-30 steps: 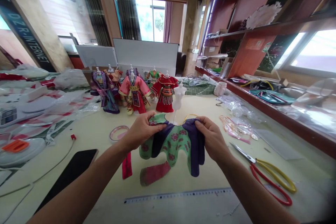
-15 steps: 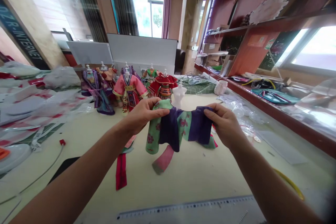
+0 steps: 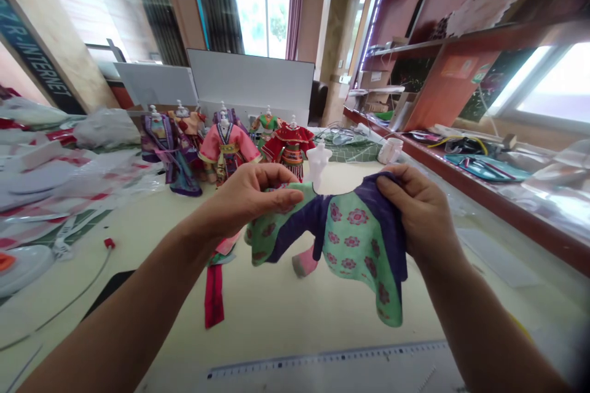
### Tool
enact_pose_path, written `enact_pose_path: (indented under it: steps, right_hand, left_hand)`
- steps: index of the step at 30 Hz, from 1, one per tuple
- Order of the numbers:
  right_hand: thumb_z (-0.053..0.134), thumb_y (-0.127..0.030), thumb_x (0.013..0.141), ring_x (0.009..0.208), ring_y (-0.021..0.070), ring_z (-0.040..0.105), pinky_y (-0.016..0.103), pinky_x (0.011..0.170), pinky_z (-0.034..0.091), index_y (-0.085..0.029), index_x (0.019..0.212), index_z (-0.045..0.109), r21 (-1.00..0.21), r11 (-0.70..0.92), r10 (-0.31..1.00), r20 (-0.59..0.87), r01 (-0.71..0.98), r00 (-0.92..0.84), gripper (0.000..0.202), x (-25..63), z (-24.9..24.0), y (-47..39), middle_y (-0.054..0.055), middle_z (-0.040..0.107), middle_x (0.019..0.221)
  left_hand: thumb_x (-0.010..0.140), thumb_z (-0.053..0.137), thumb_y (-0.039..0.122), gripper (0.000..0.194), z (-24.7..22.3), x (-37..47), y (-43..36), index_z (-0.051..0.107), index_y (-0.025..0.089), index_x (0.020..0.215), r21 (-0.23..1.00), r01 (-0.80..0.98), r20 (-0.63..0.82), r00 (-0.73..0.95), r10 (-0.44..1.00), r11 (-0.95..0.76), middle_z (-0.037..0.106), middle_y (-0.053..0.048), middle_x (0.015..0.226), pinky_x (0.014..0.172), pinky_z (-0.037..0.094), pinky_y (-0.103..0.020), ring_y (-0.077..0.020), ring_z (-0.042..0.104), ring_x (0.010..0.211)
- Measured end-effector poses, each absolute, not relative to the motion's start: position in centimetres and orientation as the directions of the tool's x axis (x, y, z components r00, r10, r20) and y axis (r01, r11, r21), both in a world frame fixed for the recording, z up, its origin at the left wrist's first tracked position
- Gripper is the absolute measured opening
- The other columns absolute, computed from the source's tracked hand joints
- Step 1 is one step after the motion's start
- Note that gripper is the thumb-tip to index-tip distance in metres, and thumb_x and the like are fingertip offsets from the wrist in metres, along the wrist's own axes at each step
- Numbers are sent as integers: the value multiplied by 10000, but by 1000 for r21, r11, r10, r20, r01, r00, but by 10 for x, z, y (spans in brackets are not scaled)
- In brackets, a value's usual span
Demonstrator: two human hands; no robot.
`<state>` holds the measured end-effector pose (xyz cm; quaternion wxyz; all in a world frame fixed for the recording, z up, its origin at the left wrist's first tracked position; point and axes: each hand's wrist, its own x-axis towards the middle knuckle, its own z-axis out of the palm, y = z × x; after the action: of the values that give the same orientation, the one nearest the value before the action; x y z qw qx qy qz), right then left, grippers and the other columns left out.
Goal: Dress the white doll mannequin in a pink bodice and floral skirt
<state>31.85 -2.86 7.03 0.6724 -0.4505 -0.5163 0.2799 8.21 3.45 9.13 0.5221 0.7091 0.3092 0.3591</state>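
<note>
In the head view, a person's two hands hold a small doll-sized garment [image 3: 348, 233] spread out above a pale table [image 3: 258, 331]. The left hand [image 3: 258, 191] is nearly closed, thumb and curled fingers pinching the garment's upper edge on one side. The right hand [image 3: 417, 206] pinches the opposite upper corner, thumb in front and fingers folded behind. Gripping both ends seems to keep the curved neckline open and let the panels hang free for a clear look at the cloth.

Just beyond the neckline stands a bare white dress form [image 3: 318, 163], perhaps kept upright and near for easy reach. Several dressed forms [image 3: 228, 147] stand grouped behind, probably out of the working space. A ruler [image 3: 332, 357] lies along the near side, and a red strip [image 3: 214, 298] lies to the left.

The garment is mint green with pinkish-red flowers, crossed by deep purple bands. Its cloth looks thin and soft, falling in loose, uneven folds, with the right side hanging lowest.
</note>
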Motion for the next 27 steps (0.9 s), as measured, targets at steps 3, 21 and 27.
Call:
enact_pose_path:
  steps: [3, 21, 27]
  right_hand:
    - [686, -258, 754, 550, 91, 522, 188, 467, 410, -235, 783, 626, -904, 421, 865, 426, 78, 267, 71, 312, 76, -42, -32, 581, 676]
    - [695, -328, 728, 651, 115, 550, 237, 607, 433, -192, 769, 637, -903, 368, 909, 400, 224, 120, 154, 342, 40, 30, -12, 627, 737]
    - [707, -365, 690, 619, 120, 535, 244, 585, 427, -180, 759, 633, -916, 349, 913, 380, 197, 148, 211, 345, 30, 60, -12, 610, 694]
  left_hand:
    - [679, 752, 291, 170, 92, 76, 29, 633, 171, 700, 981, -32, 175, 573, 801, -191, 561, 41, 576, 447, 406, -149, -59, 518, 497]
    - [751, 650, 245, 105, 74, 93, 82, 606, 155, 783, 908, 260, 137, 555, 820, -327, 592, 40, 580, 468, 407, -152, -64, 528, 505]
    - [701, 679, 301, 197, 71, 102, 114, 660, 139, 812, 876, 286, 182, 548, 817, -388, 632, -1, 703, 579, 472, -213, -104, 577, 605]
